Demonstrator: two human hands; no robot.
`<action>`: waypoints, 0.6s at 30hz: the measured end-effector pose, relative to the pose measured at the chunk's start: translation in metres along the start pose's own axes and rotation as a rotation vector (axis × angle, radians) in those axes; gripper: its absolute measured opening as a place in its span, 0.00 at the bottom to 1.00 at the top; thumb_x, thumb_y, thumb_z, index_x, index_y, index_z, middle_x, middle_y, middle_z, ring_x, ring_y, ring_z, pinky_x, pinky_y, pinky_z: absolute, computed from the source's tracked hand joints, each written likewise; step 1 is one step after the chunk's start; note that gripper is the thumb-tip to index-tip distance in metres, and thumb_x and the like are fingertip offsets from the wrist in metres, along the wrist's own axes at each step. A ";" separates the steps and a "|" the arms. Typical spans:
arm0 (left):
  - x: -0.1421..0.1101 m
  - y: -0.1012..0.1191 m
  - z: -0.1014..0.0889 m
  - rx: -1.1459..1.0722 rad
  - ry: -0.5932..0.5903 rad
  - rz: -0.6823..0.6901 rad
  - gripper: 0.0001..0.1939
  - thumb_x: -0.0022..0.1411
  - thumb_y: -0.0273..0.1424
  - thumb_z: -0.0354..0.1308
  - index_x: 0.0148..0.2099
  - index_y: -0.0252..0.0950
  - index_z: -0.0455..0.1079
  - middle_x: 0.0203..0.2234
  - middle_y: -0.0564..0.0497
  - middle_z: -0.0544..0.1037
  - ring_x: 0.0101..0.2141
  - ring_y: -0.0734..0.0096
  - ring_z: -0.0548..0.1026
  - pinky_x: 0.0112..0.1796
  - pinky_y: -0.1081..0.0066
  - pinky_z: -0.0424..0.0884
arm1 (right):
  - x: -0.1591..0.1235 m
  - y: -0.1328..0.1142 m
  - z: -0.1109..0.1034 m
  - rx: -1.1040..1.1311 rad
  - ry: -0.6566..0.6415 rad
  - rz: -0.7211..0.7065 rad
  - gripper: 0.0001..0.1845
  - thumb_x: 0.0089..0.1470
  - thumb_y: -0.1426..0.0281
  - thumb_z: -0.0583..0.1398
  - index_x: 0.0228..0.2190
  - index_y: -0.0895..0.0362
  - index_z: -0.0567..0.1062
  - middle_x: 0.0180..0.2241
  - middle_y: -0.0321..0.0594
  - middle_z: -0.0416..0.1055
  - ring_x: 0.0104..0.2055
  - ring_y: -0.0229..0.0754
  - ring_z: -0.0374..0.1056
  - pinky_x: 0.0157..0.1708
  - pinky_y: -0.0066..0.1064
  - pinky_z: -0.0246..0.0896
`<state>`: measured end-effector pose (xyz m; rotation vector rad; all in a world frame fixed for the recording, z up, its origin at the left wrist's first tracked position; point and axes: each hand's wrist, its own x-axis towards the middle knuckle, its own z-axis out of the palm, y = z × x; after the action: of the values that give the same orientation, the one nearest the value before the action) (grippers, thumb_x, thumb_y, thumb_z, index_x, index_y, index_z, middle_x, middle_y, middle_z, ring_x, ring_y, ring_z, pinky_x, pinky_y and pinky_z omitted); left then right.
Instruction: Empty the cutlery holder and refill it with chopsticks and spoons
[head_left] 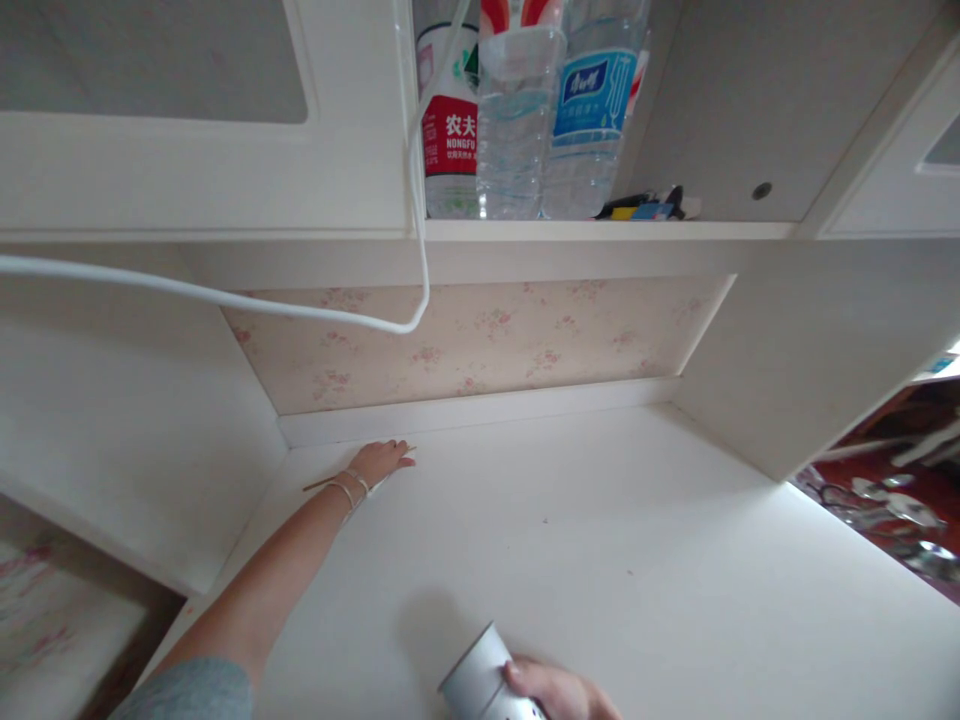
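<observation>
One silver cylinder (476, 672) is gripped by the right hand (559, 688). The left hand (380, 461) is seen, its grip unclear.

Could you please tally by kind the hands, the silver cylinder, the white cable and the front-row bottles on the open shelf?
Hands: 2 (left hand, right hand)
Silver cylinder: 1
White cable: 1
Bottles: 3 (red-labelled Nongfu bottle, clear bottle, blue-labelled bottle)
Total: 7
</observation>
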<state>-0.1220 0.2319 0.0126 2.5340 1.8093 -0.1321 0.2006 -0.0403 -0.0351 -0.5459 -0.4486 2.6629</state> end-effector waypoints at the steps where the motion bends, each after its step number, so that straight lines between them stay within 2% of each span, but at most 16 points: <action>1: 0.000 0.000 -0.001 0.010 -0.003 -0.009 0.26 0.64 0.51 0.43 0.53 0.39 0.65 0.43 0.41 0.75 0.44 0.56 0.75 0.43 0.63 0.67 | 0.000 0.000 0.000 -0.003 -0.004 -0.008 0.28 0.47 0.57 0.65 0.40 0.69 0.74 0.29 0.44 0.78 0.28 0.39 0.74 0.27 0.22 0.67; 6: 0.000 -0.001 -0.006 0.035 0.006 -0.100 0.25 0.66 0.49 0.40 0.54 0.39 0.64 0.42 0.41 0.76 0.43 0.59 0.76 0.41 0.65 0.68 | -0.006 0.003 0.012 0.062 0.097 -0.047 0.26 0.51 0.58 0.61 0.42 0.67 0.74 0.28 0.43 0.78 0.29 0.38 0.74 0.26 0.21 0.65; 10: 0.003 -0.006 -0.007 0.028 0.014 -0.204 0.23 0.69 0.43 0.37 0.52 0.34 0.65 0.39 0.40 0.77 0.42 0.61 0.76 0.42 0.64 0.69 | -0.011 0.001 0.022 0.080 0.104 -0.022 0.24 0.51 0.59 0.61 0.42 0.67 0.74 0.27 0.42 0.78 0.27 0.38 0.73 0.25 0.21 0.65; 15: 0.011 -0.019 -0.008 0.010 -0.033 -0.364 0.18 0.65 0.38 0.52 0.52 0.33 0.65 0.45 0.45 0.73 0.42 0.65 0.73 0.43 0.59 0.72 | -0.005 0.000 0.015 0.023 0.067 0.024 0.29 0.49 0.55 0.62 0.42 0.67 0.74 0.29 0.46 0.78 0.28 0.39 0.74 0.25 0.23 0.66; 18: 0.014 -0.028 -0.010 -0.006 -0.064 -0.415 0.17 0.64 0.36 0.54 0.53 0.34 0.65 0.47 0.45 0.71 0.44 0.64 0.72 0.43 0.59 0.72 | 0.001 0.003 0.004 -0.014 0.058 0.008 0.31 0.46 0.54 0.64 0.44 0.66 0.73 0.28 0.44 0.78 0.27 0.39 0.73 0.25 0.23 0.65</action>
<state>-0.1430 0.2552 0.0223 2.0860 2.2736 -0.2111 0.1972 -0.0429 -0.0331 -0.6288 -0.4495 2.6454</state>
